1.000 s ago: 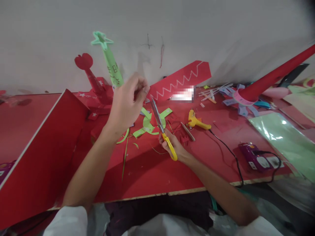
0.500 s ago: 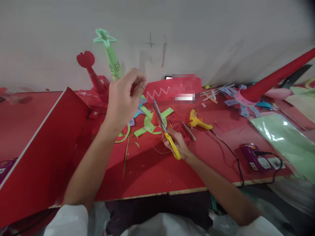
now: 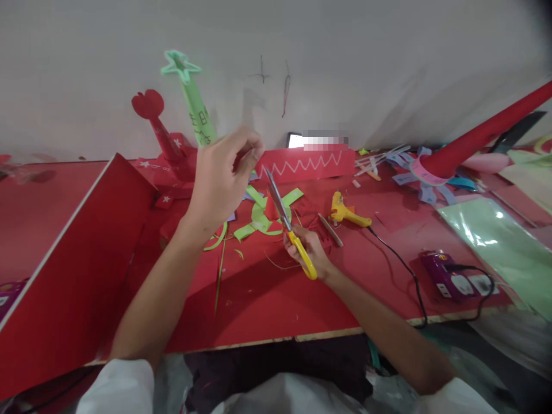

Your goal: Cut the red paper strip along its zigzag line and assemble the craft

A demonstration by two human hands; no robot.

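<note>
My left hand point(image 3: 219, 184) is raised above the red table point(image 3: 259, 305), thumb and fingers pinched together at the left end of a red paper strip point(image 3: 310, 164) with a white zigzag line. The strip lies level along the wall. My right hand point(image 3: 314, 253) rests on the table and grips yellow-handled scissors point(image 3: 284, 221). Their blades point up and away, toward my left hand. Just behind the blades lies a green paper cutout point(image 3: 259, 221) with curled strips.
A yellow glue gun point(image 3: 345, 213) lies right of the scissors, its black cord running to a purple power strip point(image 3: 448, 279). A big red board point(image 3: 73, 270) leans at the left. Green point(image 3: 194, 106) and red point(image 3: 474, 138) paper cones, a green sheet point(image 3: 504, 241) and scraps crowd the back.
The red zigzag strip has swung down from a steep tilt to level along the wall. My left hand stayed raised and pinched. My right hand with the scissors shifted slightly right.
</note>
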